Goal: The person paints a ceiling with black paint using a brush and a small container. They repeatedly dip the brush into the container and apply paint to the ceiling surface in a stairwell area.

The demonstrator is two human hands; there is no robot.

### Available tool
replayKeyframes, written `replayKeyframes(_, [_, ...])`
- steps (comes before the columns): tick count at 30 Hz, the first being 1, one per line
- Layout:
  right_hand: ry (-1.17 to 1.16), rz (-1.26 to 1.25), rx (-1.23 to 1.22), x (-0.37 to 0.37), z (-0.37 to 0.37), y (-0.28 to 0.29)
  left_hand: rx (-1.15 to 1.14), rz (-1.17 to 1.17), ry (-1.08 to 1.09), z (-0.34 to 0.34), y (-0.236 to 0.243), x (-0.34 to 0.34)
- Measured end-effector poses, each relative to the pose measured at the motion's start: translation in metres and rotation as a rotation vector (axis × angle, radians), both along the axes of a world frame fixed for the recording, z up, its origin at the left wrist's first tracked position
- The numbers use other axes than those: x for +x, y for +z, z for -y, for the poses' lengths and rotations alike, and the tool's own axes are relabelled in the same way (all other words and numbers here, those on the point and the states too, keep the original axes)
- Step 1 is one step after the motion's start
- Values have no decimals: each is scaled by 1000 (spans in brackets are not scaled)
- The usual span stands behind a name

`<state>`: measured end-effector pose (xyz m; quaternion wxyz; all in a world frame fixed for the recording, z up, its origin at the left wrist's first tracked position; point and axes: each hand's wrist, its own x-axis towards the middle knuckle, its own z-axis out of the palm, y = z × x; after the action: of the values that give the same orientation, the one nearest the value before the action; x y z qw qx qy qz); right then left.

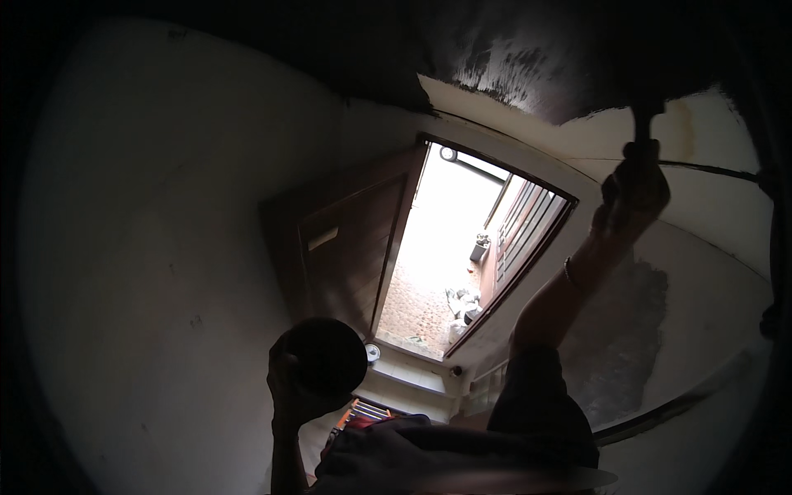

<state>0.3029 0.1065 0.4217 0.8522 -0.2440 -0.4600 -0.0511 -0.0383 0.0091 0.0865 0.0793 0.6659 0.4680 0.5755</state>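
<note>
My right hand [635,188] is raised high at the right, its fingers closed around the handle of a paintbrush [644,122]. The brush's head meets the dark area overhead and is lost in shadow. Wet-looking black paint [528,70] covers much of the ceiling, with a ragged edge against the pale ceiling strip [606,132]. Lower down at the left, my left hand [285,392] grips a round dark container [332,356] from its side. Its contents are too dark to make out.
A brown door [351,239] stands ajar beside a bright doorway, with bags [464,304] and a potted plant [479,247] outside. Pale walls [165,247] surround me. An orange stepladder [369,409] shows partly below me. A dark patch [619,338] marks the right wall.
</note>
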Motion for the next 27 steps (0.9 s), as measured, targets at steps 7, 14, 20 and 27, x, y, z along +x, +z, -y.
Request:
replayKeyframes(7, [-164, 321, 353, 11, 23, -34, 55, 27, 40, 13, -32, -19])
replayKeyframes(14, [119, 225, -188, 16, 24, -190, 158, 79, 84, 22, -74, -17])
replayKeyframes(20, [292, 839, -878, -22, 57, -256, 180, 94, 86, 14, -87, -4])
replayKeyframes(27, [132, 1288, -687, -91, 73, -218, -226, 627, -240, -3, -77, 8])
